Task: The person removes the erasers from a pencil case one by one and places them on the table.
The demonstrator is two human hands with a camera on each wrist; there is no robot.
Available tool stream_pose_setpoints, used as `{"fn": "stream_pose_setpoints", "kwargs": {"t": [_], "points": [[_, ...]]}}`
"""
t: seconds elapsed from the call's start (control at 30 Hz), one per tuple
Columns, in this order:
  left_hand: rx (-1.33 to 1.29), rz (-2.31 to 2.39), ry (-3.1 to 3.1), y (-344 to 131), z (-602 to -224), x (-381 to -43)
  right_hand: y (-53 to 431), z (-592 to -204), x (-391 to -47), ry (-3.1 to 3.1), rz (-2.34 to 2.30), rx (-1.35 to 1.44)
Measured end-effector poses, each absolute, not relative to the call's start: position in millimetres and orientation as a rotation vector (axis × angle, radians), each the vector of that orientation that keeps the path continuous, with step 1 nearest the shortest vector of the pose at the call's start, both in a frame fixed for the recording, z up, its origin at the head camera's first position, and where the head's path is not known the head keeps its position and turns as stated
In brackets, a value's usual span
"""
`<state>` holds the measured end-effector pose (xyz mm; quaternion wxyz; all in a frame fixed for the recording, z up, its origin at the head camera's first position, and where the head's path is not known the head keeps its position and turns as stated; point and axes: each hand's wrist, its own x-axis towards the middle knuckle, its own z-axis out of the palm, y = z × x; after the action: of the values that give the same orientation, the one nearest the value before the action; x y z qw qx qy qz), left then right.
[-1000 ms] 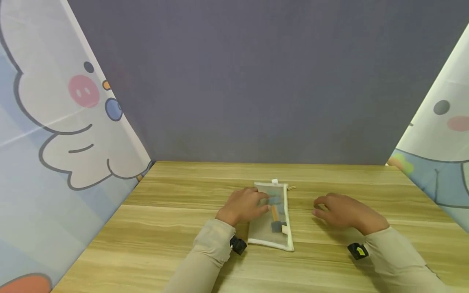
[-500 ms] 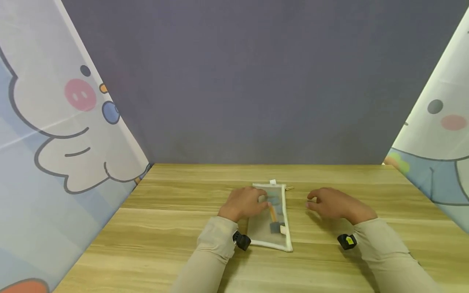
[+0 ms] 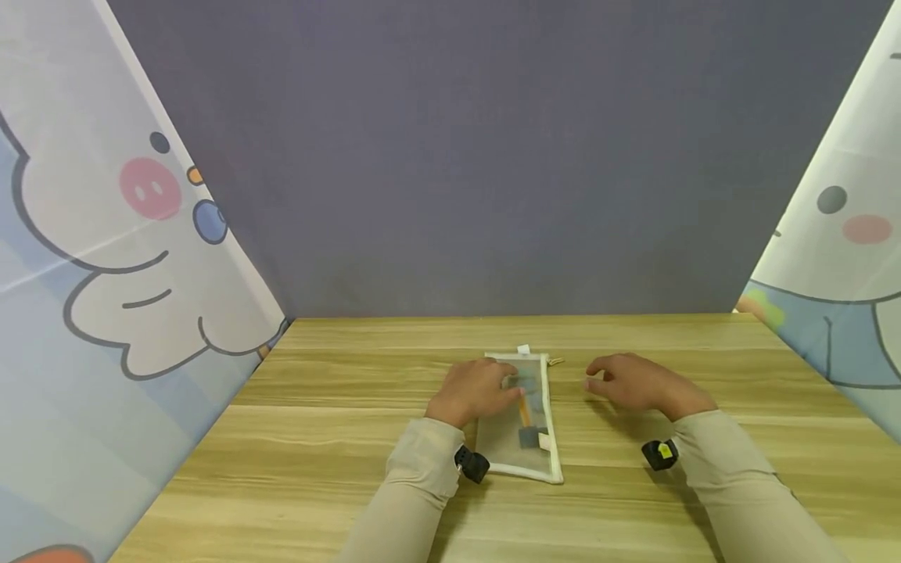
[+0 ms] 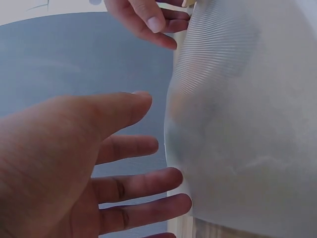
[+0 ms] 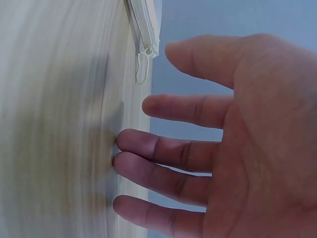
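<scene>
A translucent mesh zip pouch (image 3: 503,450) with white edging lies flat on the wooden table. Through its mesh show an orange strip (image 3: 524,412) and a dark grey piece (image 3: 529,437). My left hand (image 3: 473,391) is over the pouch's left half, fingers relaxed and apart; in the left wrist view its fingertips (image 4: 171,178) are right at the mesh. To the right of the pouch, my right hand (image 3: 633,381) is held low over the wood with loosely extended fingers and nothing in them. The zip's cord pull (image 5: 143,67) is near its thumb in the right wrist view.
The wooden table (image 3: 317,438) spreads around the pouch on all sides. A dark grey panel (image 3: 493,156) stands along its back edge, with cartoon-printed cloths (image 3: 91,328) at the left and right. A white tag (image 3: 523,349) sticks out at the pouch's far edge.
My right hand has come left, closer to the pouch, and slightly farther from me. The left hand has stayed over the pouch with little movement. The head view has shifted slightly.
</scene>
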<state>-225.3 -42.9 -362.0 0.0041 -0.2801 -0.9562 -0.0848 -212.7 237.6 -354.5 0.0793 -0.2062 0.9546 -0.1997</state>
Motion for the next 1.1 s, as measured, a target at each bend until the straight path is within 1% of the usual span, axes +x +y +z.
{"fn": "stream_pose_setpoints", "kwargs": {"t": [0.77,1.1], "points": [[-0.941,-0.365,-3.044,-44,-365,-218,229,-354,-225,2.803,-0.654,-0.513],[-0.967,-0.355,-3.038,-47,-368,-220,227,-359,-237,2.846,-0.703,-0.553]]}}
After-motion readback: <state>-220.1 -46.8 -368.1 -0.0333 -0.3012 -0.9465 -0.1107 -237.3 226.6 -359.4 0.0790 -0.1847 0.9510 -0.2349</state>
